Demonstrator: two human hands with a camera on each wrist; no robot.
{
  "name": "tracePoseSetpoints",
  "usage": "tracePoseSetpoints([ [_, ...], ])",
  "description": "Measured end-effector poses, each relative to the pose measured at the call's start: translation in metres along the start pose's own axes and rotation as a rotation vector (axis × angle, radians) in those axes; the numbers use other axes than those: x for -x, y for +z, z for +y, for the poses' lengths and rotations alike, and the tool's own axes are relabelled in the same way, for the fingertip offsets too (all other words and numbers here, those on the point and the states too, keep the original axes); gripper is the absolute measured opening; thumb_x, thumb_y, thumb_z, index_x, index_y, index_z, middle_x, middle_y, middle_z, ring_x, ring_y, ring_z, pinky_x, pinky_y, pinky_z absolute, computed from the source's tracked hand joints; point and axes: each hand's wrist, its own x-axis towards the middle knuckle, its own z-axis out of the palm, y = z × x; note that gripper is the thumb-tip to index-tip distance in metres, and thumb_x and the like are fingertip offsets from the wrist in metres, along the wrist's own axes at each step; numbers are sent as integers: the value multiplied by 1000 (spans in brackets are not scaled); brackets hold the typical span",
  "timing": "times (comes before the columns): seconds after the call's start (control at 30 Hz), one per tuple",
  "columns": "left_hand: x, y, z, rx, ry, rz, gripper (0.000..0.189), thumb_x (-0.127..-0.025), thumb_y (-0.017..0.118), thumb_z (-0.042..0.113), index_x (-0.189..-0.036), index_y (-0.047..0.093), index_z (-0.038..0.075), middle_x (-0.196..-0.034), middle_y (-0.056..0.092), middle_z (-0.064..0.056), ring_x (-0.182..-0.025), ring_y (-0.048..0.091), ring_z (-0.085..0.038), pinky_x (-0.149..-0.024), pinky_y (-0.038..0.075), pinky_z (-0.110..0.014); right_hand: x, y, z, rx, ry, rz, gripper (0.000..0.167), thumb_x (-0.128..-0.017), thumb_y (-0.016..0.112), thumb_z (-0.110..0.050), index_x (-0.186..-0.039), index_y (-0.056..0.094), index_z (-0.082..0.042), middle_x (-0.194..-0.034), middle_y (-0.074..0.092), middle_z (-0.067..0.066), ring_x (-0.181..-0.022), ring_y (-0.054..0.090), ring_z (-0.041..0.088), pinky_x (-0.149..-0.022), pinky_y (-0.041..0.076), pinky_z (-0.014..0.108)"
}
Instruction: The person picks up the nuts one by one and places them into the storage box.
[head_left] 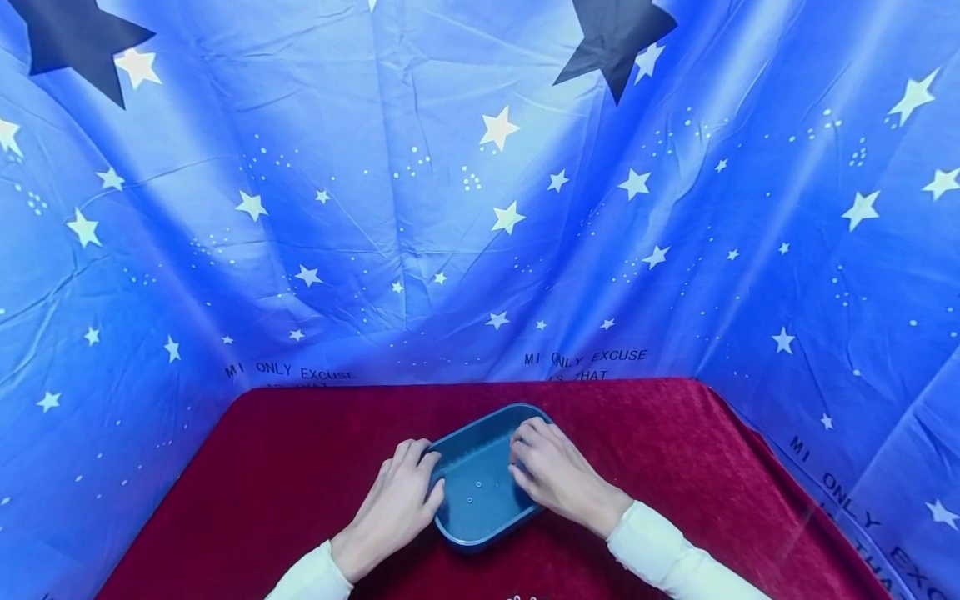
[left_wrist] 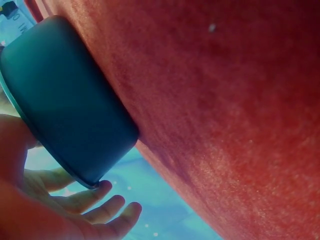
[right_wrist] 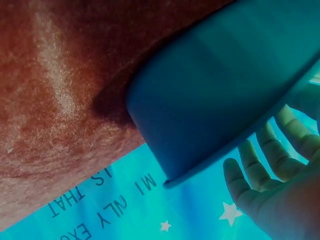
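A deep blue-green plastic tub (head_left: 487, 500) with rounded corners stands on red cloth, its long sides slanted in the head view. My left hand (head_left: 397, 492) is at the left rim, fingertips and thumb tip over the edge and apart. Loosely spread fingers (left_wrist: 102, 210) show by the rim in the left wrist view, the thumb mostly hidden. Over the right side, my right hand (head_left: 562, 475) has its fingers loosely bent into the tub. Several of its fingers (right_wrist: 240, 185) appear spread beyond the rim in the right wrist view. Tiny clear round pieces (head_left: 470, 500) lie on the tub's floor.
Red velvety cloth (head_left: 315, 467) covers the table. Blue curtains (head_left: 390, 208) printed with stars and lettering hang behind and on both sides. Small whitish pieces (head_left: 517, 597) show at the bottom edge of the head view, and a pale speck (left_wrist: 212, 28) lies on the cloth.
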Motion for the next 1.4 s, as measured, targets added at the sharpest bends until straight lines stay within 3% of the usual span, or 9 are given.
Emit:
tracePoseSetpoints([
  [0.23,1,1,0,-16,32,44,31,-98,76,19,-121,76,-1,-131,67,-20,-124,60,-36,-91,57,-54,-4,11,2,12,44,-77,16,-86,91,-16,-84,75,-16,-102,71,1,-104,63,23,-86,56,39],
  [0.77,1,2,-1,-10,5,27,32,-100,75,22,-123,76,0,-134,66,-18,-126,60,-35,-93,57,-54,-20,19,1,-68,127,-321,11,-87,91,-15,-82,82,-19,-92,71,-4,-102,59,21,-86,52,39],
  [0.97,0,2,-3,-5,15,37,32,-99,75,22,-122,76,0,-133,67,-18,-125,60,-35,-92,57,-54,-21,16,0,-82,138,-383,11,-86,92,-13,-82,83,-19,-87,69,-6,-94,57,18,-79,51,35],
  [1.2,0,3,-4,-2,0,29,33,-100,75,24,-123,76,1,-134,67,-18,-127,59,-35,-93,57,-54,-20,16,-2,-100,209,-383,4,-92,89,-19,-91,86,-16,-93,73,-3,-93,58,18,-81,54,39],
  [1.4,2,5,-5,-8,-6,22,33,-101,74,24,-124,76,1,-135,67,-17,-128,59,-35,-93,57,-53,-7,17,1,-72,280,-215,13,-97,82,-20,-106,84,-10,-113,74,7,-113,62,27,-98,54,48],
])
